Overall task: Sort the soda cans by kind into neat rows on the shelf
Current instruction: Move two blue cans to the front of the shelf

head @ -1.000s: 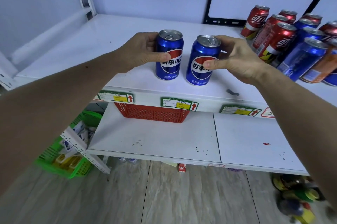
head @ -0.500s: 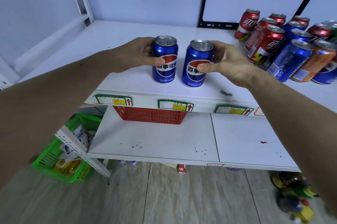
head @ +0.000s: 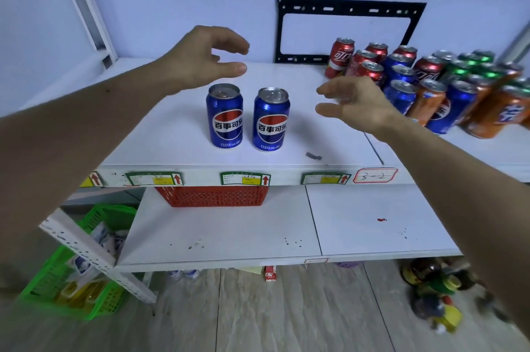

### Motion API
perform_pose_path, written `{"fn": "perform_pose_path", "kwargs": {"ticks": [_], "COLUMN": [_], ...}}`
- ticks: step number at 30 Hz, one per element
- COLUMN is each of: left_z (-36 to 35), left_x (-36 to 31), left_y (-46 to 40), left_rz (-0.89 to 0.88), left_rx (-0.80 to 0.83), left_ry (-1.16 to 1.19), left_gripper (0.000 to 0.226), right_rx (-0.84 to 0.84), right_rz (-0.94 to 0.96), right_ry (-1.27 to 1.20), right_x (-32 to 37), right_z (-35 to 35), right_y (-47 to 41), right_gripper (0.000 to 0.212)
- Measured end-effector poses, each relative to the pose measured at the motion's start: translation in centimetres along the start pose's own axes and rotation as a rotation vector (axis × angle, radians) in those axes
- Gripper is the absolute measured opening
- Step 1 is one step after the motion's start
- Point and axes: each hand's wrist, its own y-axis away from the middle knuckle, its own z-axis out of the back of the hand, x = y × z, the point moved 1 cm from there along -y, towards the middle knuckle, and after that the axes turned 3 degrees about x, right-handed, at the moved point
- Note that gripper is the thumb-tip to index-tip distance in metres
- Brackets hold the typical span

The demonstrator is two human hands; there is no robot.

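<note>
Two blue Pepsi cans stand upright side by side near the front of the white upper shelf (head: 172,148): the left can (head: 224,116) and the right can (head: 270,120). My left hand (head: 206,57) hovers above and behind the left can, fingers loosely spread, holding nothing. My right hand (head: 355,105) floats to the right of the right can, also empty. A mixed cluster of cans fills the shelf's right end: red cola cans (head: 341,57), more blue cans (head: 400,95), orange cans (head: 499,110) and green cans (head: 473,64).
A black wall bracket (head: 350,7) hangs behind the shelf. A small grey scrap (head: 313,155) lies near the front edge. Below, a red basket (head: 213,195) sits on the lower shelf (head: 229,231); a green basket (head: 71,280) and toys (head: 433,297) are on the floor.
Both hands have let go of the two blue cans and pulled away, the left one upward, the right one to the right. The cans stay standing together.
</note>
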Motion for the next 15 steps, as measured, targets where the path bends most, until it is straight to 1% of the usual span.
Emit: {"fn": "perform_pose_path", "kwargs": {"ticks": [2,7,11,15], "left_z": [-0.7,-3.3,-5.8,-8.7], "left_x": [-1.6,-5.4,-8.0,-10.3], "left_y": [-1.0,-2.7,-4.1,-5.8], "left_rz": [-0.049,-0.15,-0.217,-0.249], "left_rx": [0.02,0.082,0.148,0.154], "left_ry": [-0.088,-0.224,-0.265,-0.257], "left_gripper": [0.031,0.03,0.031,0.031], "right_rx": [-0.036,-0.081,-0.096,-0.097], "right_rz": [0.019,0.006,-0.03,-0.061], "right_ry": [0.079,0.274,0.339,0.379], "right_x": [0.0,-0.8,-2.1,-3.5], "right_z": [1.6,5.3,8.8,12.4], "right_y": [0.9,3.7,5.7,6.4], "right_gripper": [0.029,0.026,0.027,0.026]}}
